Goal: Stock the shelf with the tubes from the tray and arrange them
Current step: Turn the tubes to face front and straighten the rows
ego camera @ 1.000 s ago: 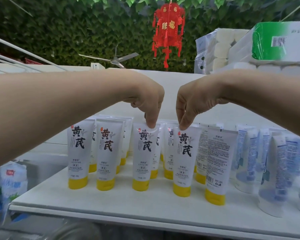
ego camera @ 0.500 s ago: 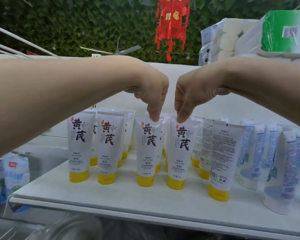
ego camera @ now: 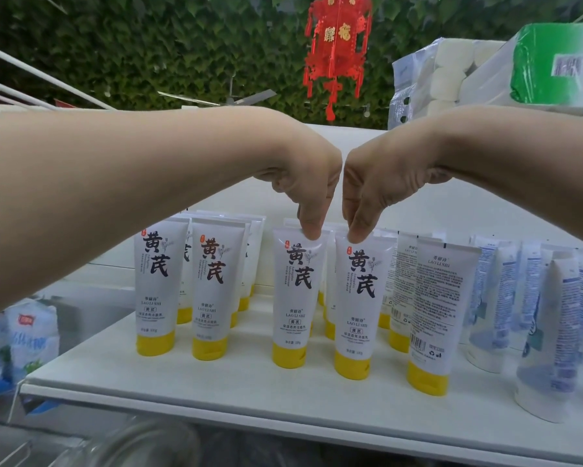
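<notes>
The left hand point(ego camera: 305, 187) pinches one yellow-capped tube point(ego camera: 297, 298) by its top, the right hand point(ego camera: 381, 187) its right-side neighbour point(ego camera: 359, 305), so a careless tug could topple the close-packed tubes behind point(ego camera: 329, 326).

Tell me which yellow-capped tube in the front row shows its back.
The rightmost tube: it shows small print and a barcode, while the other four show large black characters.

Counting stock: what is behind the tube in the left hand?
Behind the tube, pinched by the left hand, stand more yellow-capped tubes; only edges and caps show, their count is hidden.
</notes>
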Demonstrator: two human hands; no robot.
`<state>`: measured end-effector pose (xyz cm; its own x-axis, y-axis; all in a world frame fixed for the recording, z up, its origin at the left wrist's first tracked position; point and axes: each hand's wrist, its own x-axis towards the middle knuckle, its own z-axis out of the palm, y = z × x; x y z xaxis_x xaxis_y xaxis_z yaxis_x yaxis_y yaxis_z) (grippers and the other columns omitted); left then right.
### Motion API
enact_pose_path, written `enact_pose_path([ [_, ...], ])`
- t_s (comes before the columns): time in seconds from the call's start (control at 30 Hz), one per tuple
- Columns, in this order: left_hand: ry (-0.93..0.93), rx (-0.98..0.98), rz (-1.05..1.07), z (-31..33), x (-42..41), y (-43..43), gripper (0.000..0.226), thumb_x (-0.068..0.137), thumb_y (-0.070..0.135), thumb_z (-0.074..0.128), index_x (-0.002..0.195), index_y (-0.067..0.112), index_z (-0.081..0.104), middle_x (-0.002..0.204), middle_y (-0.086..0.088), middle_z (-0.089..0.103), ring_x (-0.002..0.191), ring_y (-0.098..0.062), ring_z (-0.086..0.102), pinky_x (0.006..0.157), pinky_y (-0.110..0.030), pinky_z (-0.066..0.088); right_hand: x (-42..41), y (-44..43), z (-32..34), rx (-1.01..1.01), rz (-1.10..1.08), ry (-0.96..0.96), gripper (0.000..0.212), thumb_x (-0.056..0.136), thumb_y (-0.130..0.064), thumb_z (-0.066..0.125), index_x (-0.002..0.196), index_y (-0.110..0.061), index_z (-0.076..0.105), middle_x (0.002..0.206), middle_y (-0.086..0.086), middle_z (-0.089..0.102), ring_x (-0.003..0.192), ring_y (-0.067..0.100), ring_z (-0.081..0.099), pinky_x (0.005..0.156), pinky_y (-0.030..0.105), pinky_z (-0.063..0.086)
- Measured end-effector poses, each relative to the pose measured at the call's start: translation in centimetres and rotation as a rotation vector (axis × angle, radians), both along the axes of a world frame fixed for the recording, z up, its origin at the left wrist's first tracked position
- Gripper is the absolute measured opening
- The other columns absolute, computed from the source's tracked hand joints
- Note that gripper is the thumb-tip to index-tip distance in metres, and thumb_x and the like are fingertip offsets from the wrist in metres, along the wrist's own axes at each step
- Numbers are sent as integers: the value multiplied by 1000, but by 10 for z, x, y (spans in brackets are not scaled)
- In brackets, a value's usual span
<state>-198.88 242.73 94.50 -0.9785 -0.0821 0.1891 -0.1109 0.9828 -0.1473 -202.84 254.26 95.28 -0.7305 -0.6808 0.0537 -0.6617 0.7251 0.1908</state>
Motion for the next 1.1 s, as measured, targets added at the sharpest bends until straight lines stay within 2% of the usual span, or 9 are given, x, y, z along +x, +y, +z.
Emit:
enact_pose_path([
  [0.1, -8, 11, -5, 1, 0, 0, 17, 68, 32, 87, 74, 23, 74, 96, 1, 71, 101, -25, 64, 94, -46, 52, 1, 1, -1, 2, 4, -2, 20, 72, -35, 84, 88, -27, 75, 102, -12, 68, 113, 23, 59, 102, 41, 45],
  [0.2, -32, 49, -8, 1, 2, 0, 15, 71, 28, 85, 72, 23, 72, 95, 3, 72, 102, -19, 63, 94, -41, 52, 3, 3, 0, -15, 9, -21, 28, 73, -35, 83, 97, -21, 76, 105, -11, 69, 111, 19, 59, 89, 31, 46],
  [0.27, -47, 72, -11, 1, 3, 0, 13, 73, 26, 84, 72, 23, 72, 93, 5, 73, 101, -15, 62, 95, -39, 51, 3, 4, 0, -20, 5, -32, 28, 73, -35, 83, 96, -21, 77, 105, -10, 70, 110, 19, 59, 84, 29, 45],
  [0.4, -61, 86, 4, 1, 4, -4, 14, 72, 30, 84, 77, 22, 73, 93, 6, 72, 103, -14, 61, 97, -40, 51, -1, 3, -2, -3, 13, -44, 23, 72, -37, 83, 91, -23, 77, 97, -14, 71, 108, 15, 61, 93, 31, 48],
  [0.5, -71, 75, 12, -1, 4, -5, 17, 71, 32, 85, 75, 22, 72, 92, 6, 72, 101, -13, 61, 98, -41, 50, -1, 3, -1, 11, 10, -47, 21, 71, -38, 84, 87, -26, 77, 94, -15, 71, 106, 14, 61, 93, 31, 48],
  [0.67, -65, 38, -11, -1, 7, -5, 18, 71, 32, 85, 72, 20, 71, 91, 3, 72, 101, -19, 63, 95, -40, 51, 1, 5, 0, 37, -11, -56, 17, 73, -37, 83, 84, -27, 75, 87, -17, 67, 100, 12, 59, 82, 27, 45],
  [0.9, -77, -5, -28, 1, 10, -1, 19, 69, 32, 86, 70, 20, 71, 89, 5, 71, 104, -23, 63, 95, -42, 51, 3, 5, 1, 49, -15, -31, 28, 76, -34, 80, 100, -21, 76, 112, -9, 69, 105, 14, 57, 80, 25, 44],
  [1.0, -65, -7, -35, 0, 9, -1, 18, 70, 30, 86, 69, 21, 70, 86, 6, 71, 103, -23, 63, 93, -40, 52, 2, 3, 2, 58, -7, -29, 20, 76, -34, 81, 92, -24, 76, 116, -9, 69, 108, 14, 58, 86, 27, 43],
  [1.1, -51, -15, -31, 1, 8, -2, 18, 68, 31, 87, 69, 22, 72, 87, 5, 70, 102, -24, 63, 92, -41, 52, 2, 2, 2, 71, -1, -4, 16, 75, -35, 82, 86, -26, 75, 113, -10, 70, 106, 14, 59, 78, 24, 44],
])
